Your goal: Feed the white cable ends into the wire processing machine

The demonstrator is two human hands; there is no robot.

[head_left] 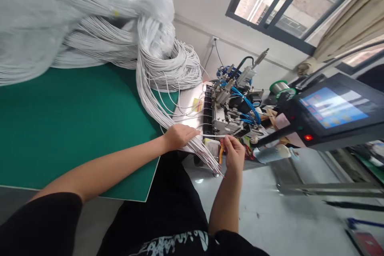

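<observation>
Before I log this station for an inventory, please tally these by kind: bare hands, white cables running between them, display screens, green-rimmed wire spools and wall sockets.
Bare hands: 2 (left hand, right hand)
White cable between them: 1
Display screen: 1
Green-rimmed wire spool: 1
Wall socket: 1
Total: 6

Single white cable (212,135): thin, plain, nearly straight and level, spanning from the fingertips of the left hand (179,137) to the pinched fingers of the right hand (234,153). Cable bundle (153,109): many matching white strands, curving down across the corner of the green counter (75,128), passing under the left hand; loose ends slant down-right past the edge, tips reddish, slightly splayed.
</observation>
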